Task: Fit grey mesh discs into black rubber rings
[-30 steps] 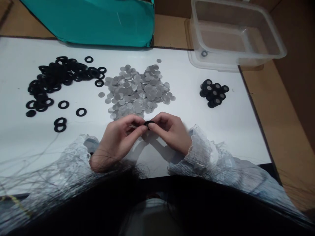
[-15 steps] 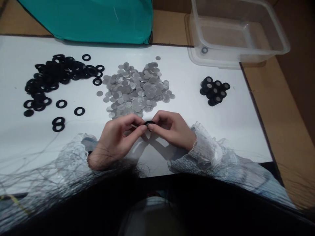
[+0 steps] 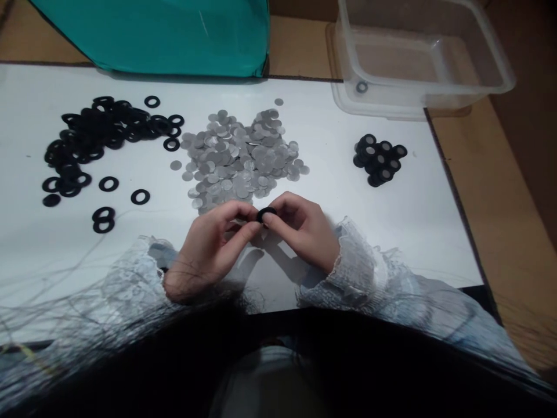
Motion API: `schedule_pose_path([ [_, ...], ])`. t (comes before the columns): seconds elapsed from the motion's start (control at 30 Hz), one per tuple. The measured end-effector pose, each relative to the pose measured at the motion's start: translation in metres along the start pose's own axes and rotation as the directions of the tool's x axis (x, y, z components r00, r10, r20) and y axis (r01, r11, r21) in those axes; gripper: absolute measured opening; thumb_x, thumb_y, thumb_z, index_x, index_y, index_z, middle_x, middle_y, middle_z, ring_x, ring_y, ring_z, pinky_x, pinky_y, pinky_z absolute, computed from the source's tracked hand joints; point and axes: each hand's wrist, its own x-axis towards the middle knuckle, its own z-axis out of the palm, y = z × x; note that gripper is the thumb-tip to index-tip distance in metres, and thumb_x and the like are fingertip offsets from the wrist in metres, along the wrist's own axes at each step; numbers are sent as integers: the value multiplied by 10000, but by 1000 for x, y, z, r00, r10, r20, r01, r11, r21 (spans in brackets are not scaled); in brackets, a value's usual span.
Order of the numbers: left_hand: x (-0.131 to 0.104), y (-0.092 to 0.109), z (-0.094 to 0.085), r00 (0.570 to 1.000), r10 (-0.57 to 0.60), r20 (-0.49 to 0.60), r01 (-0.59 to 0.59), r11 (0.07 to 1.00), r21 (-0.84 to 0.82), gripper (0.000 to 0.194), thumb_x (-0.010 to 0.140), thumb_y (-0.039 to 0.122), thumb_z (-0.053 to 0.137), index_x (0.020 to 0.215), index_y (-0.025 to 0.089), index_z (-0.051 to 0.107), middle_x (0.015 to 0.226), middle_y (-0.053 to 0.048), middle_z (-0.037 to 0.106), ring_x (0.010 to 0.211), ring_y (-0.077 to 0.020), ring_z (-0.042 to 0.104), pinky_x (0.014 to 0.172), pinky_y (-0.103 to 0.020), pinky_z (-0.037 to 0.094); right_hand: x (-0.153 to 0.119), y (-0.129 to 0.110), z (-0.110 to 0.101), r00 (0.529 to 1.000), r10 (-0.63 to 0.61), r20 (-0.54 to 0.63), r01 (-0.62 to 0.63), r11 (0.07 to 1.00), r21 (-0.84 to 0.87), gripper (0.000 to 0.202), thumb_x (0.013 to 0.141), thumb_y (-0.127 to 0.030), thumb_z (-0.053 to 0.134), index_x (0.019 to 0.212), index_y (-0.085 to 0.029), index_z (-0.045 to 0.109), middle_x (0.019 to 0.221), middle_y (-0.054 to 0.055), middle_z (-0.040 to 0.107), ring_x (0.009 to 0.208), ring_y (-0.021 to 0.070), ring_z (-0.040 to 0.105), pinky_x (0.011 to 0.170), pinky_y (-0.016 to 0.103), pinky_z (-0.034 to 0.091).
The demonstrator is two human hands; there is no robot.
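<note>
A black ring is pinched in front of me between thumb and fingers of my right hand. The fingertips of my left hand close on the ring's left edge, and the two hands meet there. Whether a disc sits inside the ring is hidden by my fingers. Just beyond the hands lies a heap of small silver discs. To the left spreads a pile of loose black rings. Black rings with grey discs in their centres are stacked at the right.
A clear plastic tub stands at the back right, with one ring visible near its front left corner. The teal bag or case sits at the back. Everything lies on a white board over brown cardboard.
The ring has tilted and risen slightly between my fingertips, showing more of its black face. My right hand has shifted a little up and left. The piles are unchanged.
</note>
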Motion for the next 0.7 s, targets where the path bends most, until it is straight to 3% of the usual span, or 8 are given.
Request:
schedule_pose_path([
  [0.2, 2, 2, 0, 1000, 24, 19, -25, 997, 72, 121, 824, 304, 551, 836, 198, 608, 767, -22, 671, 688, -162, 617, 640, -257, 495, 4, -7, -11, 986, -24, 165, 70, 959, -276, 126, 795, -231, 597, 693, -175, 548, 652, -17, 561, 616, 103, 498, 611, 260, 400],
  [0.4, 2, 2, -1, 1000, 5, 12, -6, 997, 80, 158, 820, 339, 554, 856, 203, 626, 800, -32, 703, 698, -176, 638, 630, -264, 500, 3, -4, -9, 980, 60, 189, -42, 994, -98, 70, 793, -233, 596, 775, -173, 566, 713, -1, 635, 645, 112, 581, 645, 267, 467],
  [0.53, 0, -1, -1, 999, 15, 31, -21, 982, 186, 178, 831, 361, 528, 819, 208, 619, 734, -22, 691, 660, -179, 624, 603, -275, 468, 2, -3, -6, 987, 77, 141, -61, 991, -117, 98, 774, -244, 620, 731, -163, 585, 690, 5, 633, 633, 113, 568, 650, 275, 468],
  [0.7, -3, -2, 2, 998, 59, -21, -52, 969, 243, 158, 847, 322, 489, 831, 202, 590, 762, -24, 668, 694, -180, 616, 640, -279, 462, 1, -3, -7, 988, 120, 94, -113, 991, -77, 146, 756, -274, 651, 699, -151, 595, 659, 7, 631, 598, 109, 555, 598, 262, 447],
])
